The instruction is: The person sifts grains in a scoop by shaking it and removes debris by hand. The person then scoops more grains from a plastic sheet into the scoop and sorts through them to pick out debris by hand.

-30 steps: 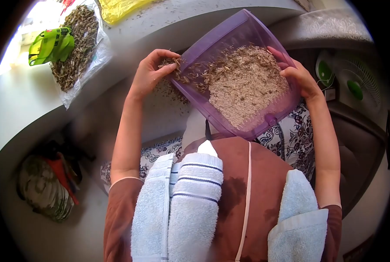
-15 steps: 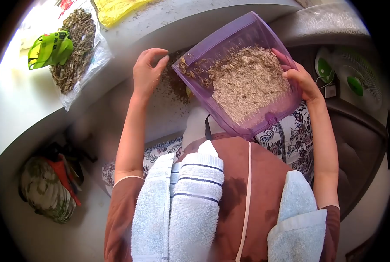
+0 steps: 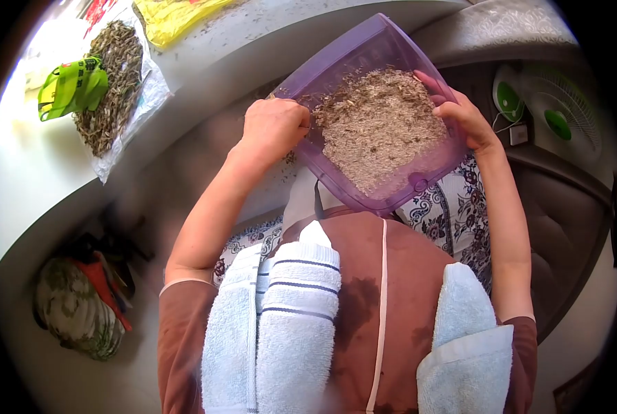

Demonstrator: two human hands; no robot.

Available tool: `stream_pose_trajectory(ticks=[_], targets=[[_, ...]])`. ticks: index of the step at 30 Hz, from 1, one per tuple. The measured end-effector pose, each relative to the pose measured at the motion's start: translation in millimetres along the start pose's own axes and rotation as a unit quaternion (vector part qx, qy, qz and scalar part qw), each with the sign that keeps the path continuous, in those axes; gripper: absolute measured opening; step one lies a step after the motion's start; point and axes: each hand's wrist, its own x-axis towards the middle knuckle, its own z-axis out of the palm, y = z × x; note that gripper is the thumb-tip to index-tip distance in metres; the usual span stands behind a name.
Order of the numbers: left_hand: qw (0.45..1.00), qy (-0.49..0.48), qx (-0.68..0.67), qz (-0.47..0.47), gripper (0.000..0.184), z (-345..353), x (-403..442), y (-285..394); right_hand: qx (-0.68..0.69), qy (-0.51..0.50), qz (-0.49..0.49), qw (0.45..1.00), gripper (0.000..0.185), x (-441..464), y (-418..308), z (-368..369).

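A purple translucent tray (image 3: pixel 419 185) is tilted over my lap, with pale grains (image 3: pixel 377 138) and darker brown husks (image 3: pixel 332 110) toward its upper left. My right hand (image 3: pixel 464 119) grips its right side, fingers inside the wall and thumb near the grains. At the left edge of the tray, my left hand (image 3: pixel 275 125) has its fingers curled closed with the back of the hand up. What lies inside those fingers is hidden.
Dried brown pieces (image 3: pixel 115 86) lie on a white plastic bag (image 3: pixel 149 86) on the white table (image 3: pixel 25 179), beside a green bag (image 3: pixel 73 86). A yellow bag (image 3: pixel 174 17) sits behind. A fan (image 3: pixel 558 124) stands at right; a camouflage item (image 3: pixel 77 310) is on the floor.
My left hand dropped husks at the tray's left edge and opened, then moved right and closed at that edge. The tray, still in my right hand, shifted slightly left.
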Motion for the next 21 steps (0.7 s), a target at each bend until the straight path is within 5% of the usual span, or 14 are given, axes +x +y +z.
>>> stream_pose_trajectory(ticks=[8,12,15,18,19,21], targets=[[0.993,0.102,-0.060,-0.017,0.009,-15,-8,-23,0.001,0.022,-0.018,1.000,0.069,-8,1,5],[0.953,0.144,-0.258,-0.075,0.010,-18,-9,-66,0.023,0.028,0.000,0.999,0.070,-9,6,6],[0.948,0.230,-0.154,-0.156,0.026,-1,-8,-92,0.027,0.028,0.000,0.999,0.070,-7,9,5],[0.838,0.299,-0.410,-0.200,0.037,16,-6,-67,0.055,0.029,-0.002,0.998,0.071,-9,16,4],[0.765,0.273,-0.528,-0.248,0.051,20,-8,-56,0.065,0.032,-0.002,0.997,0.071,-10,17,2],[0.499,0.223,-0.804,-0.236,0.062,34,-26,-26,0.075,0.049,-0.013,0.996,0.070,-17,23,4]])
